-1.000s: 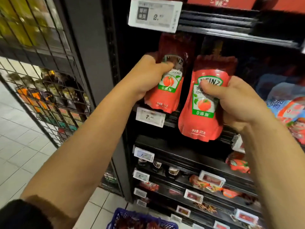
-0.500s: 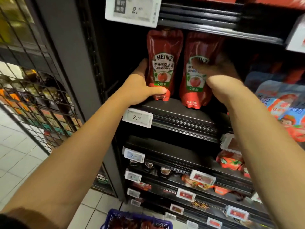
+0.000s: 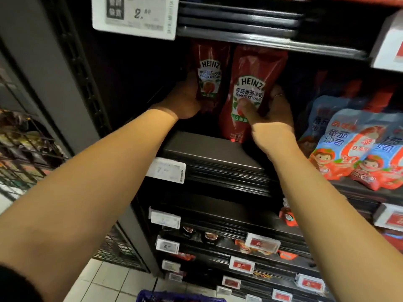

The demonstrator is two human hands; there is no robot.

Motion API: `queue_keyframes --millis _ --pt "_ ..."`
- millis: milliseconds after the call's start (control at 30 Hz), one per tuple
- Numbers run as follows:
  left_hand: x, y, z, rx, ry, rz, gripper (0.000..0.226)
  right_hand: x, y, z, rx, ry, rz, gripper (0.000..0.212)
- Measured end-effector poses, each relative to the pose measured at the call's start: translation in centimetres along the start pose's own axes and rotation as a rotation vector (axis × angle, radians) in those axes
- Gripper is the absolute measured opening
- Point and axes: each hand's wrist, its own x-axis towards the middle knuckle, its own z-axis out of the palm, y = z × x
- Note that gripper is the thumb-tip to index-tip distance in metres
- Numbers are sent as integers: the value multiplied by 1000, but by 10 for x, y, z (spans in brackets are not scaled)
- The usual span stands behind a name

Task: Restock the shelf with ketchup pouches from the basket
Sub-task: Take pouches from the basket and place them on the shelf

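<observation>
Two red Heinz ketchup pouches stand upright on the black shelf. My left hand grips the left pouch low on its left side, deep in the shelf. My right hand holds the right pouch, thumb across the label and fingers behind its right edge. This pouch's bottom rests near the shelf's front. The blue basket shows only its rim at the bottom edge, below my arms.
Blue-and-red tomato sauce pouches crowd the shelf to the right. Price tags line the shelf fronts. Lower shelves hold small sauce packets. A wire rack stands left, over a white tiled floor.
Both pouches have gone from in front of the shelf onto it. The left one slid further back with my left hand; my right hand shifted to grip the right pouch lower down.
</observation>
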Motion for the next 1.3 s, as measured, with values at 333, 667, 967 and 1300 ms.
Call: queue_keyframes --millis 333,667,967,1300 --pt "18 -38 12 -108 249 25 89 5 13 11 -43 150 37 64" --pt "25 -44 10 -165 344 -57 71 -20 -17 11 2 276 207 33" --pt "24 -39 9 -80 424 -138 58 67 -15 54 -144 80 392 76" --pt "29 -45 9 -88 490 -129 80 151 55 73 -412 334 208 115"
